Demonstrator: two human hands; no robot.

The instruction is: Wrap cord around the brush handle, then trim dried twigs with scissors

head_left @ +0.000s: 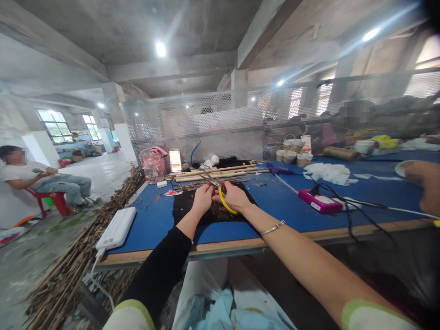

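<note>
My right hand (235,196) is closed around a pair of scissors (225,202) with yellow handles, its metal blades pointing away and to the left. Close beside it, my left hand (202,199) is pinched shut near the blades; whatever lies between its fingers is too small to make out. Both hands are over a black cloth (183,210) strewn with brown scraps. Just beyond them, long pale sticks (237,173) lie across the blue table (275,215).
A white power bank (118,225) with a cable sits at the left edge. To the right are a purple box (319,201), black cords, a blue glue gun (280,169) and white wadding (330,174). Another person's hand (426,183) reaches in at far right. Bundled stalks (79,243) stand left.
</note>
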